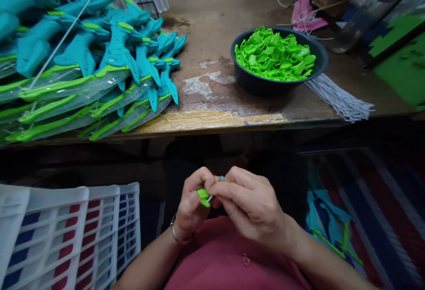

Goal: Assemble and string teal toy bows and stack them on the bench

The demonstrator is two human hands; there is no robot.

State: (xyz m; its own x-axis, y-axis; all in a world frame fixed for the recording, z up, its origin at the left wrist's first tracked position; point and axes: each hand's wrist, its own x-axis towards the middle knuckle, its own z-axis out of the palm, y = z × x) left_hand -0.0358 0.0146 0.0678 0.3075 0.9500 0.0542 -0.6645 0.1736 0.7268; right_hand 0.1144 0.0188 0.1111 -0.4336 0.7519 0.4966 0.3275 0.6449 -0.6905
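A small green piece (203, 197) sits between the two hands, low in front of the person's body, and a short white cord (209, 199) shows at its right edge. The left hand (193, 201) pinches the piece between thumb and curled fingers. The right hand (247, 201) is narrowed to its fingertips beside the cord; whether they grip it is hidden. A speck of teal shows between the hands, too small to tell.

The hands are below and well apart from the front edge of the bench (212, 11), with a dark gap between. Left of them, the rim of a white plastic crate (88, 190) stands near the forearm; to the right, teal and green parts (332, 219) lie on a striped sheet (385, 192).

On the bench, a pile of teal parts with green-edged pieces (121, 53) fills the left side and reaches the front edge. A stained stretch of bench separates it from a dark bowl (265, 87), heaped with green pieces (275, 55). White cords (340, 97) fan from beside the bowl toward the front edge.
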